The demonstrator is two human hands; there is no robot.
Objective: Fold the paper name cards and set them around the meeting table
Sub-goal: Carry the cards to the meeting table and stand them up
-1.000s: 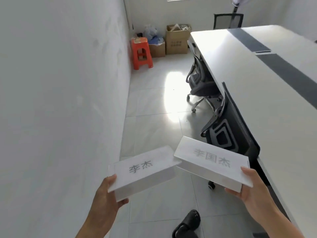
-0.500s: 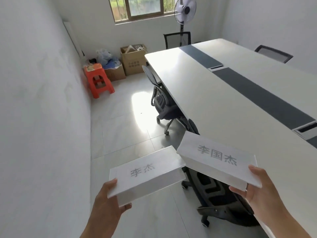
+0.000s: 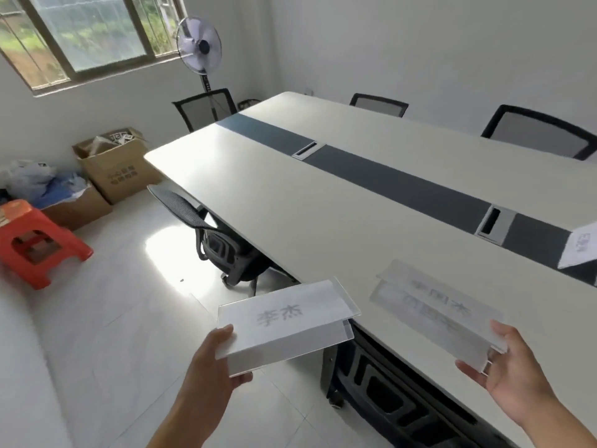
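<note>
My left hand [image 3: 211, 360] grips the near left corner of a folded white name card [image 3: 284, 321] printed with two grey characters, held over the floor beside the table edge. My right hand [image 3: 510, 367] holds the near end of a second folded name card [image 3: 436, 305], blurred by motion, above the near part of the long white meeting table [image 3: 323, 195]. A third folded card [image 3: 581, 247] stands on the table's dark centre strip at the right edge of view.
Black mesh chairs are tucked along the near side [image 3: 219, 240] and below the cards [image 3: 381, 389]; more chairs stand at the far end [image 3: 206, 106] and far side [image 3: 542, 130]. A standing fan [image 3: 198, 43], cardboard boxes [image 3: 116, 166] and an orange stool [image 3: 35, 240] are by the window wall.
The view swung right from the aisle and wall toward the table. My right hand carried its card out over the tabletop, away from the left card; the left hand kept its card steady.
</note>
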